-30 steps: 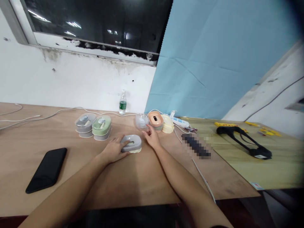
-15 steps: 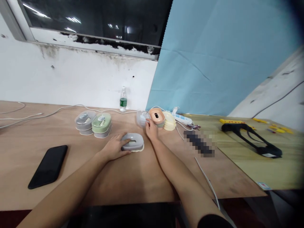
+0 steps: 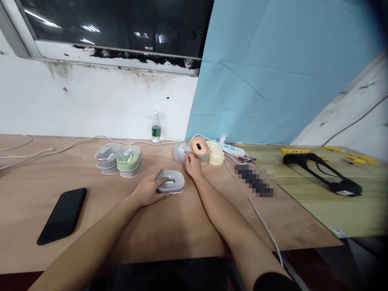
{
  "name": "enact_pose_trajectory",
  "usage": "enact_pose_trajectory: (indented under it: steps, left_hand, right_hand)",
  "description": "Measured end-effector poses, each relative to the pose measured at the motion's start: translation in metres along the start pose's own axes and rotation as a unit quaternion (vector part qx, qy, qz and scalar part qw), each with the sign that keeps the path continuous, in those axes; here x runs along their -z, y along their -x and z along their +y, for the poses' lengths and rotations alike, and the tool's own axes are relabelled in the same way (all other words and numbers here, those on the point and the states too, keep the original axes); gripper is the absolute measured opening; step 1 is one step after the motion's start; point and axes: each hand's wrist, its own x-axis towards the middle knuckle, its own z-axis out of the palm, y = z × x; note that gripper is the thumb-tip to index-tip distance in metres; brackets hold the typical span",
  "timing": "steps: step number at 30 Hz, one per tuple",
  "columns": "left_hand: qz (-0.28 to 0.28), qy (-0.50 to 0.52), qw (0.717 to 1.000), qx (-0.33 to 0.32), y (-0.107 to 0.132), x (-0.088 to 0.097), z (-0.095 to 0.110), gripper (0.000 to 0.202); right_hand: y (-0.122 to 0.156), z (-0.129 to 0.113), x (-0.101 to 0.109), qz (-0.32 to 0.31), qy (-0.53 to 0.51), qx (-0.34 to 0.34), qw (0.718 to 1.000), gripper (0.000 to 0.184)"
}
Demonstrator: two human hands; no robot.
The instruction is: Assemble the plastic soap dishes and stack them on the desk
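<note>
In front of me on the table lies a grey oval plastic box [image 3: 174, 180], with a slot in its top and a pale rim below. My left hand [image 3: 148, 188] grips its left end, one finger reaching over the top and the thumb along the near side. Farther back, the fingers of my right hand [image 3: 193, 165] are closed at the near edge of a stack of clear plastic lids [image 3: 180, 152]. Beside these lids are orange slotted covers [image 3: 203, 150] stacked up, and a pile of cream-coloured plates [image 3: 216, 154].
A grey lidded box [image 3: 106, 158] and a green one [image 3: 129, 161] stand together at left. Nearer lies a black phone [image 3: 62, 216]. A water bottle [image 3: 156, 128] is by the wall. At right are a power strip [image 3: 233, 150], white cables and a black frame-like object [image 3: 325, 171].
The view has shifted slightly. Both hands stay at the same things, with hardly any movement.
</note>
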Motion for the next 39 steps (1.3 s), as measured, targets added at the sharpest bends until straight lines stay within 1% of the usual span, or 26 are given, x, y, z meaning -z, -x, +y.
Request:
enact_pose_trajectory:
  steps: [7, 10, 14, 18, 21, 24, 27, 32, 35, 39]
  left_hand:
    - [0.022, 0.018, 1.0, 0.007, -0.001, 0.004, 0.003, 0.061]
    - [0.014, 0.023, 1.0, 0.016, -0.001, 0.004, 0.003, 0.064]
    - [-0.01, 0.044, 0.999, 0.025, -0.001, 0.001, 0.0, 0.066]
    - [-0.001, 0.037, 0.999, 0.011, 0.0, 0.001, 0.0, 0.062]
    - [0.006, 0.026, 1.0, 0.0, 0.0, 0.002, 0.002, 0.061]
    - [0.004, 0.025, 1.0, -0.004, -0.001, 0.003, 0.003, 0.061]
    - [0.002, 0.023, 1.0, -0.007, -0.001, 0.002, 0.003, 0.06]
    - [-0.003, 0.024, 1.0, -0.002, 0.0, 0.002, 0.002, 0.067]
    - [-0.009, 0.025, 1.0, 0.004, 0.0, 0.003, 0.002, 0.068]
    - [-0.018, 0.035, 0.999, 0.012, 0.0, 0.003, 0.002, 0.072]
  right_hand:
    - [0.002, 0.005, -0.004, -0.007, -0.017, -0.01, 1.0, 0.031]
    - [0.003, 0.004, -0.003, -0.012, -0.026, -0.016, 0.999, 0.03]
    - [0.003, 0.004, -0.001, 0.003, -0.038, -0.03, 0.999, 0.029]
    - [0.004, 0.001, 0.001, 0.021, -0.042, -0.052, 0.998, 0.029]
    - [0.006, -0.005, 0.005, 0.042, -0.038, -0.049, 0.997, 0.027]
    - [0.011, -0.013, 0.008, 0.052, -0.038, -0.032, 0.997, 0.024]
    - [0.018, -0.021, 0.009, 0.049, -0.036, 0.004, 0.998, 0.022]
    - [0.025, -0.034, 0.01, 0.002, -0.019, 0.069, 0.997, 0.02]
    - [0.026, -0.039, 0.012, -0.013, -0.003, 0.09, 0.996, 0.019]
    - [0.025, -0.038, 0.011, -0.032, 0.034, 0.112, 0.993, 0.018]
